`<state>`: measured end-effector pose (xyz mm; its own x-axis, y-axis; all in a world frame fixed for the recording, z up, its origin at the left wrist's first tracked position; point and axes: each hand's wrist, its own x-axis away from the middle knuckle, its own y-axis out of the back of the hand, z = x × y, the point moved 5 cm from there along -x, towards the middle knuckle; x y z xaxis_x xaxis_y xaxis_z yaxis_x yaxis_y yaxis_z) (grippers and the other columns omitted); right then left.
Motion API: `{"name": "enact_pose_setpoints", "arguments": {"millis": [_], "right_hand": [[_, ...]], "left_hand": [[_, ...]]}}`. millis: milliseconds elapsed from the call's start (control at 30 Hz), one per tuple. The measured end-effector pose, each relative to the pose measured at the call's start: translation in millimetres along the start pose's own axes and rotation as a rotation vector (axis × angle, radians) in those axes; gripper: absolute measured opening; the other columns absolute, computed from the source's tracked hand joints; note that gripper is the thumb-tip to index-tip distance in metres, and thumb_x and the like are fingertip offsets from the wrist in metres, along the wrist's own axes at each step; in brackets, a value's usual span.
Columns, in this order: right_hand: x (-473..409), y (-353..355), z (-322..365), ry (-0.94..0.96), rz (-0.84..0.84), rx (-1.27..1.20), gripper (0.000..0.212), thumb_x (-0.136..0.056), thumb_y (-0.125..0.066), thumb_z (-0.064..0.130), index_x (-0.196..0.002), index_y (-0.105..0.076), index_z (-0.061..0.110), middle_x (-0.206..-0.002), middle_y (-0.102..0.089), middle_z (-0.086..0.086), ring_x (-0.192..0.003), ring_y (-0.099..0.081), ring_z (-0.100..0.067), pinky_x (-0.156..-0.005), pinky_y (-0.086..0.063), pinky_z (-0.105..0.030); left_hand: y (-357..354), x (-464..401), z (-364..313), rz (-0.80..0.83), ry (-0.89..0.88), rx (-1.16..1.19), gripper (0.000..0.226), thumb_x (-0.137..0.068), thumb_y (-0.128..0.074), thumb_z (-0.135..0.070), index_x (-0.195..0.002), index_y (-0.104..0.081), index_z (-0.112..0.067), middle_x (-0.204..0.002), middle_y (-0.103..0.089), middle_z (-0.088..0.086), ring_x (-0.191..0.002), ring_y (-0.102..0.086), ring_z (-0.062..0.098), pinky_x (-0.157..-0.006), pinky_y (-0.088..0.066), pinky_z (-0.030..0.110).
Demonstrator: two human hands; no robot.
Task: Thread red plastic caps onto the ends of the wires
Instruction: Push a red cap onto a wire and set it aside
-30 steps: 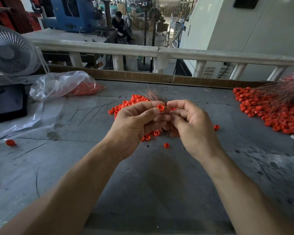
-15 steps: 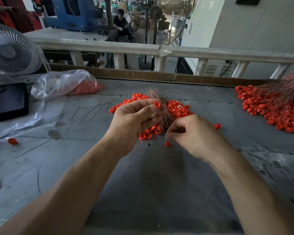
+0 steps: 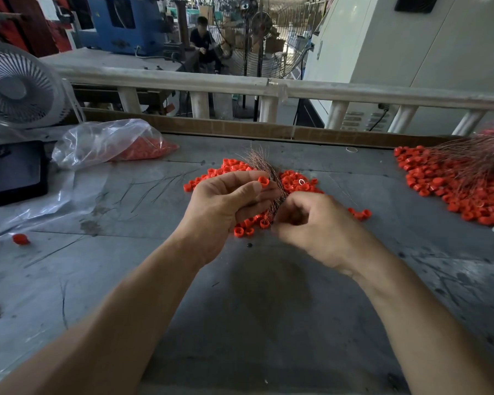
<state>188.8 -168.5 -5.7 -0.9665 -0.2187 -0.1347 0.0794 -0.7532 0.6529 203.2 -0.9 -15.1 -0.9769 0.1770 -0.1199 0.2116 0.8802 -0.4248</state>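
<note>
Red cap pinched at left hand fingertips, wires behind

Two bare forearms, bare hands, short nails, no sleeves in view

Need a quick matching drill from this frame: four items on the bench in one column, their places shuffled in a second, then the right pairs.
Things:
1. desk fan
2. plastic bag of caps
3. single red cap
4. black tray

Places:
A. pinched at the left hand's fingertips
B. far left edge, standing behind the tray
C. lying on the table left of the central cap pile
D. flat on the table's left side, in front of the fan

Pairs: 1-B, 2-C, 3-A, 4-D
</note>
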Motion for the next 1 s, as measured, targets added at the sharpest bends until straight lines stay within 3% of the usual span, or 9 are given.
{"name": "enact_pose_setpoints", "arguments": {"millis": [167,267,400,533,633,767,900,1000], "right_hand": [[-1,16,6,0.047,-0.079,-0.341,0.010,-0.079,-0.067,0.029,-0.088,-0.067,0.025,-0.061,-0.060,0.005,-0.055,-0.055,-0.016,-0.047,-0.044,-0.033],[1,23,10,0.107,-0.157,-0.412,0.002,-0.085,-0.070,0.021,-0.087,-0.070,0.021,-0.067,-0.066,0.001,-0.056,-0.060,-0.015,-0.047,-0.047,-0.028],[2,25,14,0.151,-0.284,-0.420,0.008,-0.091,-0.075,0.006,-0.089,-0.072,0.013,-0.072,-0.073,-0.008,-0.061,-0.071,-0.015,-0.051,-0.054,-0.024],[4,21,17,0.182,-0.356,-0.314,0.009,-0.086,-0.080,0.011,-0.086,-0.076,0.020,-0.071,-0.073,0.005,-0.063,-0.067,-0.003,-0.059,-0.050,-0.015],[4,20,18,0.208,-0.412,-0.231,0.009,-0.083,-0.083,0.017,-0.084,-0.078,0.025,-0.077,-0.073,0.013,-0.077,-0.068,-0.005,-0.071,-0.051,-0.018],[3,17,16,0.196,-0.412,-0.207,0.009,-0.084,-0.083,0.016,-0.087,-0.080,0.024,-0.076,-0.072,0.014,-0.076,-0.069,-0.007,-0.071,-0.055,-0.025],[4,16,18,0.234,-0.420,-0.142,0.012,-0.085,-0.082,0.014,-0.089,-0.079,0.025,-0.083,-0.074,0.015,-0.081,-0.070,-0.002,-0.071,-0.049,-0.010],[4,16,19,0.261,-0.422,-0.102,0.014,-0.086,-0.081,0.012,-0.090,-0.079,0.026,-0.086,-0.074,0.015,-0.086,-0.069,-0.001,-0.074,-0.048,-0.008]], "left_hand": [[-2,1,0,0.001,-0.012,-0.090,0.017,-0.094,-0.063,-0.002,-0.109,-0.070,-0.002,-0.105,-0.076,0.019,-0.101,-0.075,0.028,-0.081,-0.060,0.028],[-4,2,1,0.011,-0.007,-0.124,0.017,-0.095,-0.062,-0.001,-0.110,-0.071,-0.002,-0.104,-0.076,0.019,-0.101,-0.075,0.029,-0.081,-0.061,0.029],[-5,3,1,0.011,-0.014,-0.162,0.016,-0.095,-0.062,-0.001,-0.108,-0.072,-0.004,-0.098,-0.078,0.016,-0.093,-0.077,0.025,-0.078,-0.061,0.027],[-7,4,3,0.042,-0.024,-0.216,0.019,-0.096,-0.063,-0.003,-0.113,-0.071,-0.002,-0.101,-0.077,0.018,-0.098,-0.076,0.028,-0.085,-0.062,0.032],[-9,4,2,0.054,-0.037,-0.249,0.017,-0.097,-0.062,-0.002,-0.111,-0.072,-0.005,-0.101,-0.077,0.017,-0.100,-0.075,0.028,-0.087,-0.061,0.033],[-10,5,1,0.060,-0.046,-0.262,0.017,-0.097,-0.062,-0.001,-0.109,-0.072,-0.007,-0.100,-0.078,0.016,-0.098,-0.076,0.027,-0.087,-0.061,0.032],[-12,6,0,0.072,-0.054,-0.274,0.018,-0.097,-0.061,0.000,-0.107,-0.073,-0.009,-0.098,-0.078,0.014,-0.096,-0.076,0.025,-0.086,-0.061,0.030],[-12,6,0,0.070,-0.056,-0.282,0.018,-0.097,-0.061,-0.001,-0.106,-0.073,-0.011,-0.097,-0.078,0.013,-0.096,-0.076,0.025,-0.086,-0.061,0.031]]}}
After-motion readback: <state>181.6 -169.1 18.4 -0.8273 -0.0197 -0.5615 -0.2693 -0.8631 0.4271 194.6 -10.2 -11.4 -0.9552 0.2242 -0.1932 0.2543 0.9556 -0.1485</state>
